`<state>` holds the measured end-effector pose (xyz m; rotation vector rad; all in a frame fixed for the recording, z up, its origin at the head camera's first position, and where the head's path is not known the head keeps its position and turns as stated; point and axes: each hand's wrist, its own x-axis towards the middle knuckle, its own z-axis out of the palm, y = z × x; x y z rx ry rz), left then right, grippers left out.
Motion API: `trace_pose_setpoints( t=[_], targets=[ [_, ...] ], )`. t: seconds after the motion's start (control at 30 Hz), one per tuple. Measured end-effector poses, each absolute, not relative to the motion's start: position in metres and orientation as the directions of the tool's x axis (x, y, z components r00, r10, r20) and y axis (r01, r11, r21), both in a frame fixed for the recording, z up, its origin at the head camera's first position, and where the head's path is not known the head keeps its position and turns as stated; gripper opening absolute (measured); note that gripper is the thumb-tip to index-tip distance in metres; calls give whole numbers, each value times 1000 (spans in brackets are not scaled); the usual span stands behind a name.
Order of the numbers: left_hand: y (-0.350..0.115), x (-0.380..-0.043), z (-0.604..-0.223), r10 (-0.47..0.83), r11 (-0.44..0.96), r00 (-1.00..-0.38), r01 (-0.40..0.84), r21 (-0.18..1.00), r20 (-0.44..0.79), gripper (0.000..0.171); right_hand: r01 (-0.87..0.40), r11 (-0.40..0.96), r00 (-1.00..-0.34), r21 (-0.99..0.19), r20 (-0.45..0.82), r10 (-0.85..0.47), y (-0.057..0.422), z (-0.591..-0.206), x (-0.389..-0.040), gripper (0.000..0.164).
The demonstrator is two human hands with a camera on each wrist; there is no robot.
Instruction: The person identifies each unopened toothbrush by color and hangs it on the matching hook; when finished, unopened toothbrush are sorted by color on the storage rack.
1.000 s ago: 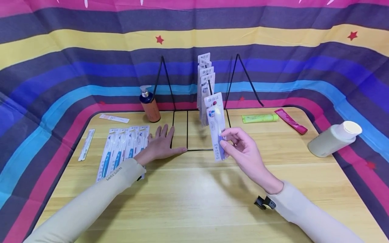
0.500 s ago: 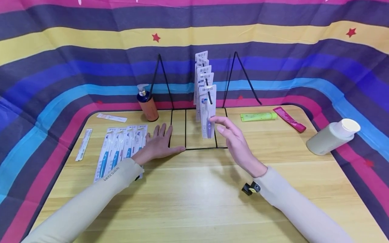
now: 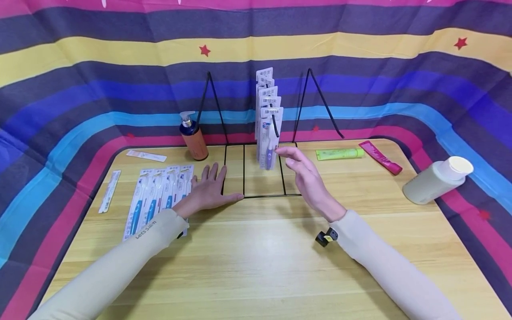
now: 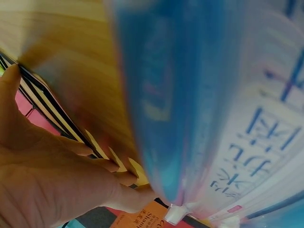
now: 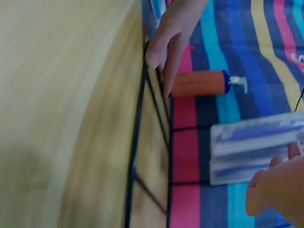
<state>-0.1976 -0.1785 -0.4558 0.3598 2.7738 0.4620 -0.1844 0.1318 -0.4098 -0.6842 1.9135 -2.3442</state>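
Several toothbrush packs (image 3: 270,100) hang in a row on the hook of a black wire rack (image 3: 264,196). The front pack (image 3: 266,153) shows a purple-handled toothbrush. My right hand (image 3: 308,180) is beside it, fingers extended, index fingertip right at the pack's edge. In the right wrist view, this hand (image 5: 280,190) overlaps the hanging packs (image 5: 232,147). My left hand (image 3: 206,191) lies spread, its thumb and fingers along the rack's base wires. Blue-handled toothbrush packs (image 3: 154,200) lie flat beside it, partly under the left forearm; one blue handle (image 4: 156,95) fills much of the left wrist view.
An orange pump bottle (image 3: 196,144) stands behind the left hand. Two slim packets, one white (image 3: 110,191) and one pinkish (image 3: 146,155), lie at the far left. To the right are a green tube (image 3: 340,154), a magenta tube (image 3: 380,158) and a pale bottle (image 3: 432,184), tilted in view.
The front toothbrush pack, earlier gripped in my right hand, now hangs on the hook and has slid farther back. The right fingers have let go and straightened. My left hand has stayed put.
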Motion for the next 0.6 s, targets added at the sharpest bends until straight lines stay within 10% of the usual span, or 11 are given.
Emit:
trace_pose_setpoints(
  t=[0.27, 0.6],
  targets=[
    [-180, -199, -457, 292, 919, -922, 196, 341, -256, 125, -209, -130, -915, -969, 241, -323, 164, -428, -203, 46],
    [-182, -202, -463, 291, 916, -922, 191, 353, -256, 128, -124, 509, -876, -852, -148, -459, 209, -446, -218, 82]
  ],
)
